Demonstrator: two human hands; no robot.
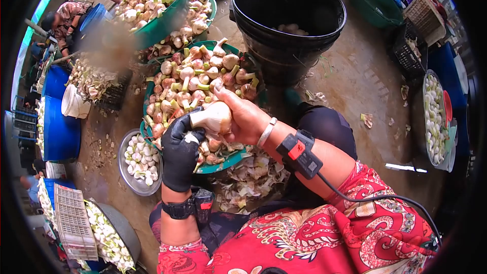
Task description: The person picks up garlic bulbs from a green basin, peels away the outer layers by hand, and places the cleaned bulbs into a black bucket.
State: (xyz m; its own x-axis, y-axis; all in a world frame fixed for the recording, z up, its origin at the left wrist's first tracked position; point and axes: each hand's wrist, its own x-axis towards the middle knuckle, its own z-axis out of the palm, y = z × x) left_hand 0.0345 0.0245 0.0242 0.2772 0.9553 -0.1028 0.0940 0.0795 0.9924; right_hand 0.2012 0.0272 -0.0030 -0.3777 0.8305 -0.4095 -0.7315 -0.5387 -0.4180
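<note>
A large garlic bulb (215, 117) is held between both hands, over a green basin (231, 162) heaped with unpeeled garlic bulbs (187, 73). My left hand (181, 144), in a black glove, has its fingers wrapped round the stem end of the bulb. Bare, with a white band at the wrist, my right hand (243, 116) grips the bulb's root side. A metal bowl (123, 172) of peeled white garlic lies left of the basin. Loose skins (251, 180) are piled below the basin.
Beyond the basin stands a tall black bucket (284, 53) with some bulbs inside. A second heaped green basin (162, 28) is at the upper left. Blue tubs (63, 129) line the left. A tray of peeled garlic (433, 116) is at right. Two people work at the upper left.
</note>
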